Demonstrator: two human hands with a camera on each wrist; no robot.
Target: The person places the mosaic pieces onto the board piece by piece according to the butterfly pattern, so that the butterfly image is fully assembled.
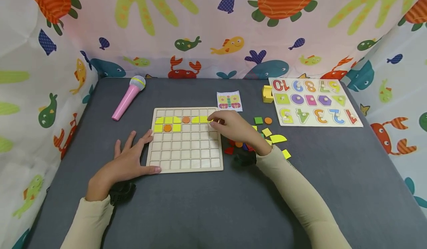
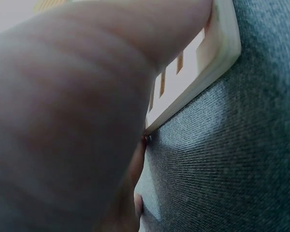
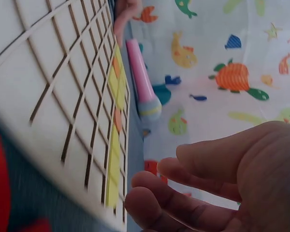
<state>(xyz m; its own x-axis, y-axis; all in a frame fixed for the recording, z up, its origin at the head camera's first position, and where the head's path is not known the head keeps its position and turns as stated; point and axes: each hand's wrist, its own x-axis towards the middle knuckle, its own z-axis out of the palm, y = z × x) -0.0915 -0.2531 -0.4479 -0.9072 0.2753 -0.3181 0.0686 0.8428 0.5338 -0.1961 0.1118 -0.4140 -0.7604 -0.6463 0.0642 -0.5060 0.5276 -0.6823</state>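
A pale wooden grid board (image 1: 185, 154) lies on the table with yellow tiles (image 1: 176, 127) and two orange round pieces (image 1: 167, 128) in its upper rows. My left hand (image 1: 128, 162) is spread at the board's left side, thumb on the near left corner and fingertips along the left edge. In the left wrist view the thumb (image 2: 183, 29) rests over the board's corner. My right hand (image 1: 230, 125) hovers at the right end of the yellow row, fingers loosely bent. In the right wrist view its thumb (image 3: 208, 154) and fingertips stand apart with nothing visible between them.
Loose coloured tiles (image 1: 278, 138) lie right of the board, partly hidden under the right forearm. Behind are a butterfly pattern card (image 1: 229, 100), a yellow block (image 1: 267, 94) and a number puzzle board (image 1: 315, 101). A pink toy microphone (image 1: 128, 98) lies at the back left.
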